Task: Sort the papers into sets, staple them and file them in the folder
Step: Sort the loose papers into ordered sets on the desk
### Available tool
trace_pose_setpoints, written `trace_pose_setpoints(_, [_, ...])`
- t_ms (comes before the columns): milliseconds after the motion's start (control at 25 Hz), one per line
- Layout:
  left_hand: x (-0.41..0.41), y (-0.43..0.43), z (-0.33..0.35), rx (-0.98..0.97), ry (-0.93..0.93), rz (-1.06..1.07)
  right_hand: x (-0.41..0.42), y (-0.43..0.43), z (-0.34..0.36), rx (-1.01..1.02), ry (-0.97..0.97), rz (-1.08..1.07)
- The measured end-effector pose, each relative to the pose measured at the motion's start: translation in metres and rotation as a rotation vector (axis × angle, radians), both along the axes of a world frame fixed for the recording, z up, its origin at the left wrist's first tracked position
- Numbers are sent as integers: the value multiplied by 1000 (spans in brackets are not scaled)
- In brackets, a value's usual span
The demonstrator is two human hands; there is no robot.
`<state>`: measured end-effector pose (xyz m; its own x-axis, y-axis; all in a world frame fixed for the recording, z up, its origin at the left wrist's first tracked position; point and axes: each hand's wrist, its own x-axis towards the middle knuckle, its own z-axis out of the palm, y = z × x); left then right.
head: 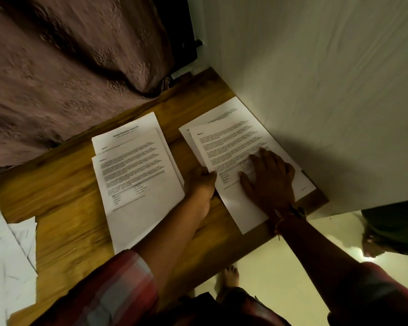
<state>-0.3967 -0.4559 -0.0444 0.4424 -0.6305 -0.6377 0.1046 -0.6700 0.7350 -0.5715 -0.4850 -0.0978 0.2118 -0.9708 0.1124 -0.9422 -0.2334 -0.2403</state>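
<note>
Two piles of printed papers lie side by side on a wooden table (64,208). The left pile (137,184) has its sheets slightly fanned. The right pile (231,142) lies by the white wall. My right hand (269,182) presses flat on the top sheet of the right pile, fingers spread. My left hand (199,182) sits at that pile's left edge with its fingers curled against the paper's border; whether it pinches the sheets is unclear. No stapler or folder is in view.
More loose papers (7,260) lie at the table's left end. A brownish patterned curtain (68,67) hangs behind the table. A white wall (327,102) bounds the right side. My bare foot (230,278) stands on the pale floor below the table edge.
</note>
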Motion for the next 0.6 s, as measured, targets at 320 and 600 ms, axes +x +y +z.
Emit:
trace_pose_setpoints(320, [-2, 15, 25, -143, 30, 31, 2, -2, 18, 42, -88, -18])
trace_pose_setpoints(600, [29, 54, 72, -362, 203, 86, 18, 21, 85, 65, -366, -33])
